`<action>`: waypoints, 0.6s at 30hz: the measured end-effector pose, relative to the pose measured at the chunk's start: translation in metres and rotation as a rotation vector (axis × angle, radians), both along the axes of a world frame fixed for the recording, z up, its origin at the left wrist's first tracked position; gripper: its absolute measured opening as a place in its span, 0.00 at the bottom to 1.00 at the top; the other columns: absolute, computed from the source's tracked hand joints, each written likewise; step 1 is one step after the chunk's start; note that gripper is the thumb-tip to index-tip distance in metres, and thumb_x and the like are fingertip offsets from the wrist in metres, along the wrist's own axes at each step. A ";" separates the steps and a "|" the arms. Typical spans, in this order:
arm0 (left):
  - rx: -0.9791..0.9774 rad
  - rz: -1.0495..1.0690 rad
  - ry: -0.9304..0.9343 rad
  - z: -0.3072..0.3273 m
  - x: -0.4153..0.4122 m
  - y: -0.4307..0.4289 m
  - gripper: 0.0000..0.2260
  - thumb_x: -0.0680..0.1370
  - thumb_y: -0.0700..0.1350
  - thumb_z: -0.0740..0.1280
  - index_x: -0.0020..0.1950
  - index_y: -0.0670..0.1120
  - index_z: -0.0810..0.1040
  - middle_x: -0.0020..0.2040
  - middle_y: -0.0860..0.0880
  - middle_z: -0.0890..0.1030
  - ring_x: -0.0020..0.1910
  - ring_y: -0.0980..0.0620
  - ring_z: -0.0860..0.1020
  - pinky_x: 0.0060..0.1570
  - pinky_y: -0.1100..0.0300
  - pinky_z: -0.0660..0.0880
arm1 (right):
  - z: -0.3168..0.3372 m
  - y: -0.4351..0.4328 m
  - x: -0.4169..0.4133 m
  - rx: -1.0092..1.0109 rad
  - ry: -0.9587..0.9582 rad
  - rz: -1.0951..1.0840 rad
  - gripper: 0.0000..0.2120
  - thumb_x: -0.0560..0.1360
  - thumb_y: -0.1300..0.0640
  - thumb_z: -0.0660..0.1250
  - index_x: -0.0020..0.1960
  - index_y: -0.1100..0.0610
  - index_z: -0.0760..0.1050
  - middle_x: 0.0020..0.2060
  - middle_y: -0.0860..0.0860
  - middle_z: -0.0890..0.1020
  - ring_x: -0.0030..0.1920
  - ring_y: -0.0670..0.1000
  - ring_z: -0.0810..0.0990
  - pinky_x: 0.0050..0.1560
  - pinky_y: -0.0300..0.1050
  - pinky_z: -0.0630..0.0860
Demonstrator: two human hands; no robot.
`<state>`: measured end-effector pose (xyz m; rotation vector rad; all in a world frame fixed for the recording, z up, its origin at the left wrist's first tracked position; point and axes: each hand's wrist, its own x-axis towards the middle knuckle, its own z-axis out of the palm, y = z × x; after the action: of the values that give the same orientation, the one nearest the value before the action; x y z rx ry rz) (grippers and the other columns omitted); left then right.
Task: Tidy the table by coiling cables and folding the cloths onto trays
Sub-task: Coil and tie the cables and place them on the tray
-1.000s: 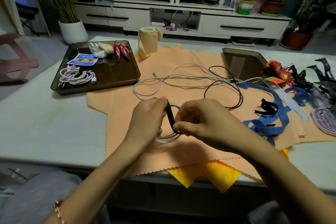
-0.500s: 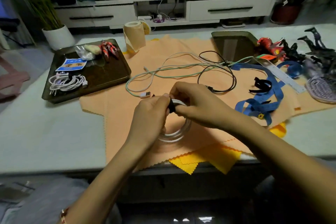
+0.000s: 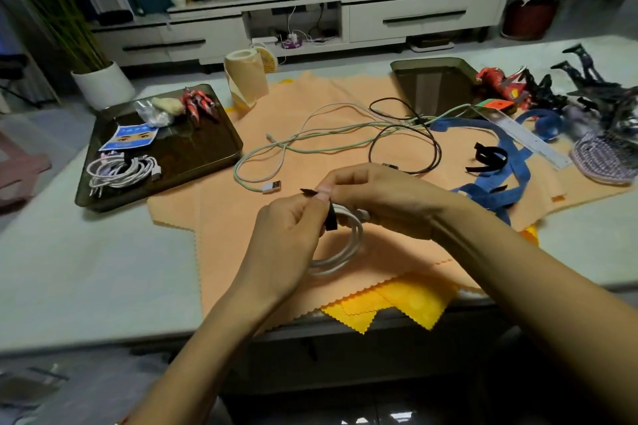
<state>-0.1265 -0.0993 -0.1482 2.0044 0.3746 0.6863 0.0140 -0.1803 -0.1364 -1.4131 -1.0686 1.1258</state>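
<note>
Left grip [image 3: 286, 235] curled round coiled white cable [image 3: 350, 245], near centre, above orange cloth [image 3: 241, 235] on tabletop [image 3: 86, 269]. Right grip [image 3: 379, 200] pinched black strap [image 3: 330, 219] at coil top, between both grips.

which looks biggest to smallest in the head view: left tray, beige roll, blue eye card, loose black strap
1. left tray
2. beige roll, though it lies farther back
3. blue eye card and loose black strap: about alike, not ranked
</note>
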 end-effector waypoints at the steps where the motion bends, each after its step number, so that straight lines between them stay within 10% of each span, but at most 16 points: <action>1: -0.007 0.012 0.005 -0.001 0.000 0.000 0.20 0.80 0.46 0.58 0.29 0.47 0.73 0.22 0.56 0.70 0.23 0.59 0.65 0.28 0.61 0.62 | 0.000 0.000 0.003 0.024 0.044 0.010 0.05 0.75 0.60 0.64 0.47 0.57 0.79 0.38 0.48 0.81 0.39 0.43 0.78 0.41 0.36 0.75; 5: -0.074 0.042 0.000 -0.002 0.001 0.002 0.22 0.81 0.43 0.57 0.26 0.49 0.70 0.20 0.55 0.68 0.22 0.58 0.64 0.29 0.58 0.59 | 0.003 -0.003 0.011 0.059 0.164 0.103 0.16 0.67 0.69 0.60 0.50 0.57 0.79 0.44 0.50 0.83 0.44 0.46 0.81 0.44 0.37 0.77; 13: -0.034 -0.038 0.038 -0.006 0.000 0.005 0.21 0.81 0.44 0.58 0.27 0.51 0.71 0.21 0.58 0.72 0.22 0.60 0.67 0.25 0.71 0.61 | 0.011 -0.009 0.009 0.002 -0.143 0.076 0.08 0.69 0.57 0.69 0.48 0.55 0.80 0.42 0.49 0.84 0.46 0.47 0.82 0.47 0.35 0.77; 18: -0.041 -0.072 0.027 -0.009 0.001 -0.002 0.19 0.76 0.52 0.57 0.25 0.54 0.73 0.23 0.56 0.72 0.23 0.60 0.67 0.25 0.69 0.61 | 0.012 -0.012 0.013 -0.079 -0.168 0.106 0.11 0.65 0.54 0.70 0.46 0.57 0.79 0.42 0.55 0.82 0.46 0.56 0.78 0.52 0.50 0.73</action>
<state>-0.1257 -0.1011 -0.1568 1.9805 0.3282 0.6030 0.0273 -0.1925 -0.1244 -1.5503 -1.2417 1.1510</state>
